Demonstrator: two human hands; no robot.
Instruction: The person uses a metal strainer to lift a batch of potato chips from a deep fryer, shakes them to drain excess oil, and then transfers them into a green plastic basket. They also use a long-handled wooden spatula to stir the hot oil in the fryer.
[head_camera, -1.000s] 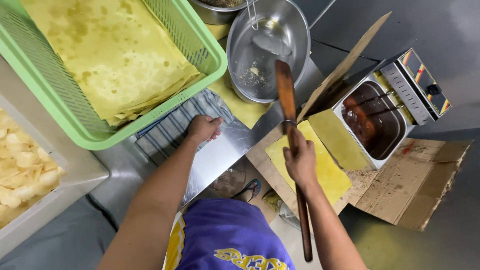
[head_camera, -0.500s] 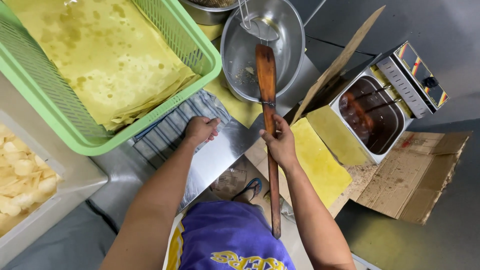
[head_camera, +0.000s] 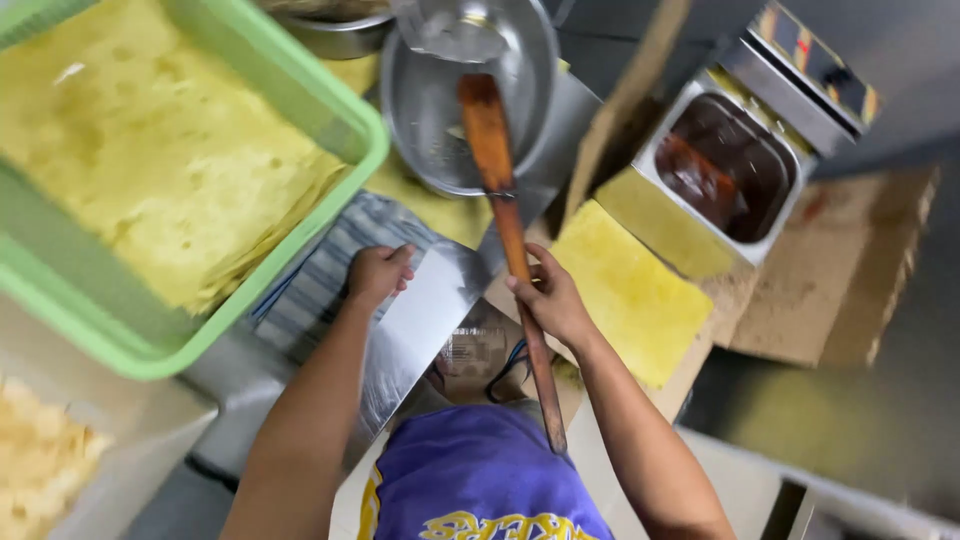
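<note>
My right hand (head_camera: 548, 298) grips a long wooden paddle (head_camera: 505, 215) around its middle. The paddle's flat end lies over a round metal bowl (head_camera: 535, 110) at the top, and its handle runs down past my purple shirt. My left hand (head_camera: 378, 273) rests with curled fingers on the steel counter edge (head_camera: 420, 320), beside a striped cloth (head_camera: 320, 290). A green plastic basket (head_camera: 345, 205) holding a stack of thin yellow sheets (head_camera: 150, 150) fills the upper left.
A small electric fryer (head_camera: 725, 165) with dark oil stands at the right on cardboard (head_camera: 830, 290). A yellow sponge cloth (head_camera: 630, 290) lies beside it. A white tub of pale chips (head_camera: 40, 460) sits at the lower left.
My right hand has swung the paddle leftwards, from beside the fryer to over the metal bowl. My left hand has stayed on the counter.
</note>
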